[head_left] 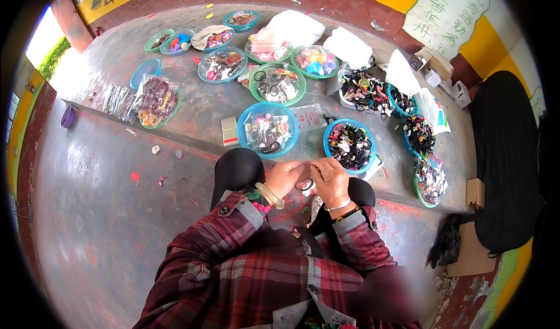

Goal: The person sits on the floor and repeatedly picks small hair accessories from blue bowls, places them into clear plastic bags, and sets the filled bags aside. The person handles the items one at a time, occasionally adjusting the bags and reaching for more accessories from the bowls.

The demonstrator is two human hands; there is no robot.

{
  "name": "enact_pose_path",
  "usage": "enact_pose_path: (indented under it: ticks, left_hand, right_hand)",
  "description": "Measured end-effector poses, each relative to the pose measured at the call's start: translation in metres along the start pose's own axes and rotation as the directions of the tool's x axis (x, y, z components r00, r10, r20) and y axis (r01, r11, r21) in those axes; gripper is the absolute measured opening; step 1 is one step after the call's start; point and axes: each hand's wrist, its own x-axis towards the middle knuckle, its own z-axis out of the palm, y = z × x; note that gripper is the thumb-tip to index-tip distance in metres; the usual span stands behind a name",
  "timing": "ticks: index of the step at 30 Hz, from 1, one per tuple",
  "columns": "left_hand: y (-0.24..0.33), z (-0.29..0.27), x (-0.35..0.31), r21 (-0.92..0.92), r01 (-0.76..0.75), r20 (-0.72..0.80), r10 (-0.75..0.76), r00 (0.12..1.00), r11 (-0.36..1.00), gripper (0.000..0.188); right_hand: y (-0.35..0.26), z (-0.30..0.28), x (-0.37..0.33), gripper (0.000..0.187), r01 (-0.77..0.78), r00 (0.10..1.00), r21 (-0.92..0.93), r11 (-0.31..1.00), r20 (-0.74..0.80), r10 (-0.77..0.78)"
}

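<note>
Hands (286,177) (331,180) meet with fingertips closed, on what I can't tell, near blue basins (240,129) (325,146) presumably set for easy reach.

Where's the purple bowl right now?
Head view, far left: the purple bowl is on the floor near the left wall, well left of the left hand.

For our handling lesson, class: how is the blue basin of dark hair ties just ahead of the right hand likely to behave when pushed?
The blue basin looks like plastic, so it is probably light and slightly flexible. Its broad, round shape suggests sliding before tipping. The dark hair ties are heaped loosely, so some might spill.
</note>
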Motion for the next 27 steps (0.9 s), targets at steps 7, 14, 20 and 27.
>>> enact_pose_path:
  ticks: [7, 14, 20, 27]
  left_hand:
    - [0.007, 0.009, -0.007, 0.433, -0.192, -0.018, 0.221, 0.975, 0.881, 0.021]
    - [0.005, 0.009, -0.006, 0.645, -0.313, 0.049, 0.371, 0.927, 0.697, 0.017]
    - [0.001, 0.004, -0.005, 0.804, -0.255, 0.125, 0.266, 0.956, 0.538, 0.015]
    - [0.001, 0.006, -0.007, 0.787, -0.317, 0.160, 0.321, 0.933, 0.530, 0.013]
  right_hand:
    - [-0.004, 0.004, -0.006, 0.012, 0.049, 0.998, -0.167, 0.985, 0.042, -0.043]
    - [-0.003, 0.003, -0.007, 0.011, 0.052, 0.996, -0.201, 0.978, 0.087, -0.035]
    - [-0.001, 0.004, -0.008, 0.009, 0.090, 0.991, -0.225, 0.970, 0.116, -0.065]
    - [-0.003, 0.004, -0.008, 0.006, 0.078, 0.990, -0.237, 0.968, 0.129, -0.048]
